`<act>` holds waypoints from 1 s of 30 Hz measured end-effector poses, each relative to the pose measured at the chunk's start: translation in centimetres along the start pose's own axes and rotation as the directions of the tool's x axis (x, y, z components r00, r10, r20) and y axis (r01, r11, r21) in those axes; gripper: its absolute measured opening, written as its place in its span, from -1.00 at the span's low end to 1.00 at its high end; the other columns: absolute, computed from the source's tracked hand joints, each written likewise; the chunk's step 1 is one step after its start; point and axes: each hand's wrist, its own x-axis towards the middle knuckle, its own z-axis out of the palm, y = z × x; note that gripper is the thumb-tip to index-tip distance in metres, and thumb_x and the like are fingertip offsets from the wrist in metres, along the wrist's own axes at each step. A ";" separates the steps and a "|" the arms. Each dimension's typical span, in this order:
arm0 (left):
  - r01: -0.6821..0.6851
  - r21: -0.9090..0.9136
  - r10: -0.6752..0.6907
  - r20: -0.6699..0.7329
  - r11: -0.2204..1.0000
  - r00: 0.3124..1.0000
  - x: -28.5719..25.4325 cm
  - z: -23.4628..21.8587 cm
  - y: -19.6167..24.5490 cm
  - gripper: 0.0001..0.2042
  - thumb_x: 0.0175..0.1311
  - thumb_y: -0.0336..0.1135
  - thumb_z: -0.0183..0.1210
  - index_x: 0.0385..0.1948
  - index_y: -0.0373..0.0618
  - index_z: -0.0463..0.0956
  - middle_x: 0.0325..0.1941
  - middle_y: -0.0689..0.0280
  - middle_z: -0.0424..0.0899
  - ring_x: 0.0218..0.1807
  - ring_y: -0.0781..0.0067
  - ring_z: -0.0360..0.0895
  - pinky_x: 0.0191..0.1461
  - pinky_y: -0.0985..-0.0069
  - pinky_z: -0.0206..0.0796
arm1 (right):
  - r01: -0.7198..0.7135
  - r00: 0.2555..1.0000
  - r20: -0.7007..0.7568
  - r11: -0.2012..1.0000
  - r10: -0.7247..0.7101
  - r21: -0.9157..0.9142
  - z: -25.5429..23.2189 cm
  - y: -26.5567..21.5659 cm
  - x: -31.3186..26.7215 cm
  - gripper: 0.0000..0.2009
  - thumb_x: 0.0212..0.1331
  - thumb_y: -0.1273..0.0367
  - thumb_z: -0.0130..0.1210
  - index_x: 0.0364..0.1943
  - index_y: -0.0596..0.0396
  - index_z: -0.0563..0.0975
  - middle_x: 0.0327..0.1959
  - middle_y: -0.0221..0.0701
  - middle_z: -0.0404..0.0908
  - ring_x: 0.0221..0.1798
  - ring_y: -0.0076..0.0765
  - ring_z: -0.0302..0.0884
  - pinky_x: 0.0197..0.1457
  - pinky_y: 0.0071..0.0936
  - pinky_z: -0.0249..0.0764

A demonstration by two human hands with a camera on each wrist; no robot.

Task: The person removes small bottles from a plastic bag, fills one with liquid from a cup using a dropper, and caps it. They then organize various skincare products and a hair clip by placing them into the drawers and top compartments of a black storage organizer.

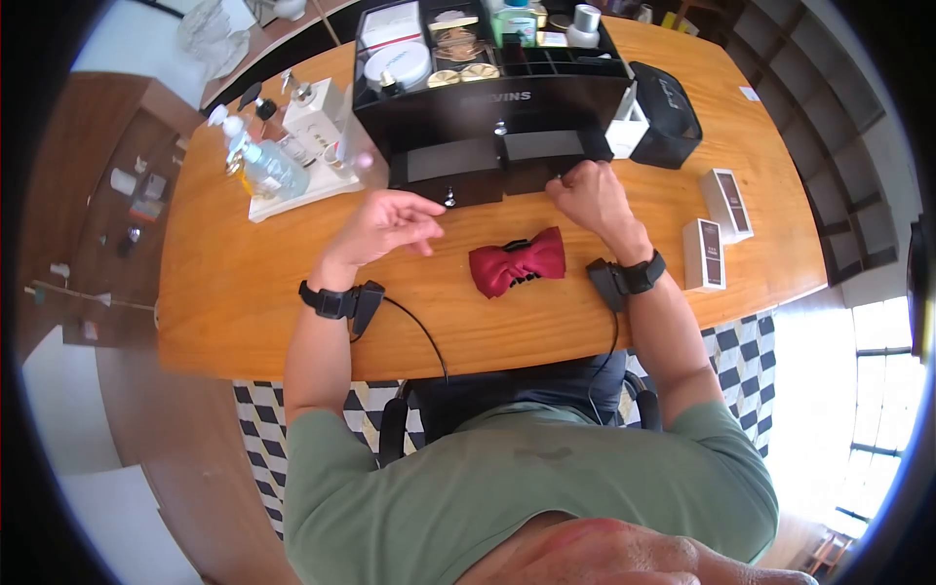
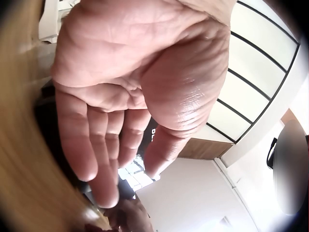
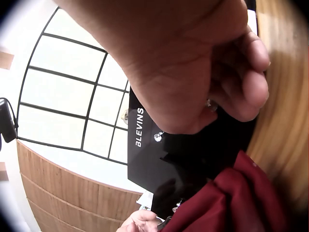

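A dark red bow hair clip (image 1: 517, 263) lies on the wooden table between the two hands; part of the red bow (image 3: 231, 203) shows large in the right wrist view. At the front of the black organizer (image 1: 419, 117), the right hand (image 1: 597, 200) pinches the clear knob of the lower right drawer, the knob (image 3: 211, 104) showing between thumb and curled fingers (image 3: 253, 87). The left hand (image 1: 390, 226) hovers near the lower left drawer knob (image 1: 449, 198), palm turned inward, fingers (image 2: 104, 159) loosely extended and holding nothing.
Pump bottles (image 1: 273, 166) stand on a white tray (image 1: 302, 202) at the left. Jars and cosmetics fill the organizer's top. At the right are a black case (image 1: 666, 115) and two small boxes (image 1: 704, 255). Cables run from both wrists over the table's near edge.
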 end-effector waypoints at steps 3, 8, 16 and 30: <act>-0.264 -0.065 0.228 -0.340 0.962 0.913 0.3 -1.4 -1.0 -0.80 0.41 -0.37 0.29 -0.05 -0.26 0.67 -0.33 0.37 0.71 -0.52 0.68 0.50 -0.49 0.67 0.30 | 0.015 0.998 0.061 0.993 -0.008 -0.119 -1.7 -1.3 -0.7 -0.64 0.18 0.17 0.14 -0.46 0.23 0.73 -0.38 0.05 0.73 -0.22 0.22 0.74 -0.03 -0.06 0.69; -0.210 0.252 0.321 -0.579 0.945 0.749 1.3 -1.5 -1.1 -0.82 0.37 -0.38 0.37 -0.09 -0.25 0.72 -0.59 0.58 0.44 -0.57 0.82 0.22 -0.48 0.73 0.01 | 0.111 0.994 0.029 0.978 -0.107 -0.179 -1.8 -1.2 -1.6 -0.58 0.20 0.15 0.11 -0.50 0.30 0.68 -0.47 0.09 0.68 -0.27 0.27 0.71 -0.08 0.00 0.67; -0.098 0.588 0.427 -0.453 0.803 0.783 1.1 -1.8 -2.2 -0.78 0.25 -0.33 0.47 -0.21 -0.27 0.71 -0.49 0.50 0.51 -0.48 0.74 0.32 -0.42 0.66 0.15 | 0.276 0.961 0.073 0.948 -0.267 -0.159 -3.9 -2.3 -3.0 -0.58 0.22 0.16 0.07 -0.48 0.32 0.67 -0.43 0.15 0.67 -0.26 0.34 0.68 -0.07 0.05 0.65; -0.074 0.629 0.294 -0.253 0.774 0.922 -0.9 -1.4 0.8 -0.73 0.09 -0.27 0.56 -0.33 -0.28 0.74 -0.51 0.31 0.50 -0.47 0.49 0.38 -0.39 0.46 0.25 | 0.190 0.978 0.131 0.950 -0.162 -0.248 -2.8 -1.4 -3.4 -0.60 0.24 0.21 0.04 -0.51 0.31 0.67 -0.45 0.12 0.65 -0.28 0.33 0.66 -0.08 0.07 0.62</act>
